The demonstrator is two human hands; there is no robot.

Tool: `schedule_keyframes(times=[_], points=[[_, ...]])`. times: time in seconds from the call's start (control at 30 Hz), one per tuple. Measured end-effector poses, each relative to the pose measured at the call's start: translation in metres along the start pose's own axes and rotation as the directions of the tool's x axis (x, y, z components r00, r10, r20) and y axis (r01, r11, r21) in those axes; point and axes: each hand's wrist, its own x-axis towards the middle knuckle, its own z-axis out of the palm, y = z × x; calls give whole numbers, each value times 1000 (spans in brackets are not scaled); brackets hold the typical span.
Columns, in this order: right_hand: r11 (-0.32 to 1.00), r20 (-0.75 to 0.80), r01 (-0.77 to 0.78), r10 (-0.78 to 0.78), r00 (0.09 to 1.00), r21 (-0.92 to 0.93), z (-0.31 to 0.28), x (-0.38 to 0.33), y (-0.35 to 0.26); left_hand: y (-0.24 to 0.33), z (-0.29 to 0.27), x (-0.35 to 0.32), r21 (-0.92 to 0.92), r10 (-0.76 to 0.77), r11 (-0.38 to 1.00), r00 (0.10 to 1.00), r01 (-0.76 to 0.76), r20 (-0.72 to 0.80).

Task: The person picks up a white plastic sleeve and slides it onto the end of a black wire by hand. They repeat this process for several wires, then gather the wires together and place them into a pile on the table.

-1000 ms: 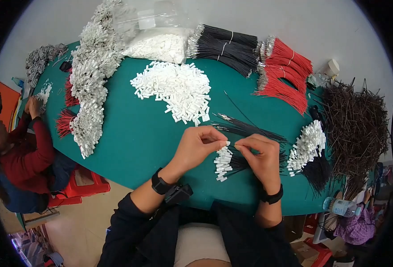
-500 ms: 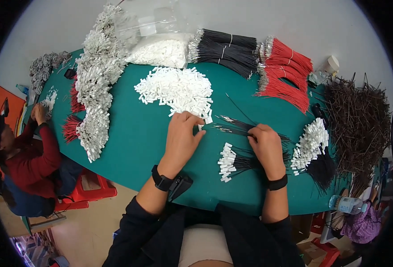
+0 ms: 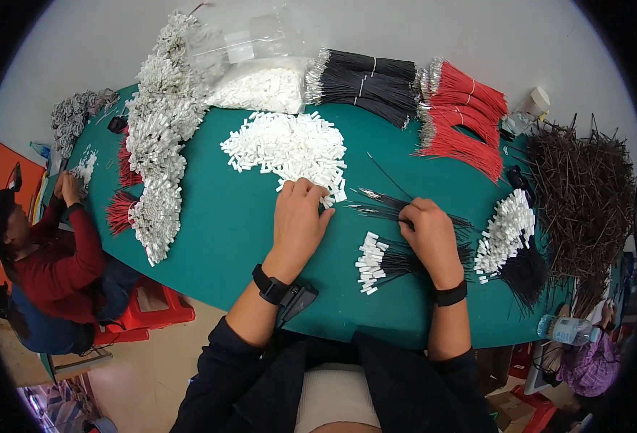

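Observation:
My left hand (image 3: 297, 224) is at the near edge of a heap of small white plastic connector housings (image 3: 282, 144), its fingers curled among the loose pieces; whatever its fingertips grip is hidden. Over a small row of thin black wires with bare metal ends (image 3: 380, 209), my right hand (image 3: 430, 231) has its thumb and fingers pinched on a black wire. Below it lies a bunch of black wires with white housings (image 3: 372, 263) on their ends, partly covered by the hand and wrist. One stray black wire (image 3: 389, 175) lies beyond the row.
Black wire bundles (image 3: 365, 83) and red wire bundles (image 3: 463, 119) lie at the back, beside a clear bag of housings (image 3: 264, 86). Finished-looking wire piles (image 3: 156, 144) stretch along the left; brown wires (image 3: 578, 202) are heaped right. A co-worker (image 3: 51, 252) sits at far left.
The whole view has shifted slightly. My right fingers have moved a little towards the metal wire ends. My left hand stays at the heap's edge, with its fingers curled.

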Motion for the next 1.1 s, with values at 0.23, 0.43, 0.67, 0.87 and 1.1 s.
schedule_keyframes(times=[0.23,0.43,0.67,0.87,1.1], points=[[998,34,11,-8,999,-63,2,-1,5,1,5,3,-16,22,1000,997,-21,70],[981,-26,-65,71,997,181,-9,0,2,6,-3,5,-216,-63,975,998,57,-20],[871,-237,24,107,966,490,-22,5,-13,19,-10,-1,-758,-235,598,961,259,143],[855,-194,11,106,975,518,-34,-3,-33,30,-17,-7,-824,-146,499,963,268,225],[804,-163,-31,158,974,594,-29,-7,-46,33,-17,-9,-852,-136,361,926,378,353]])
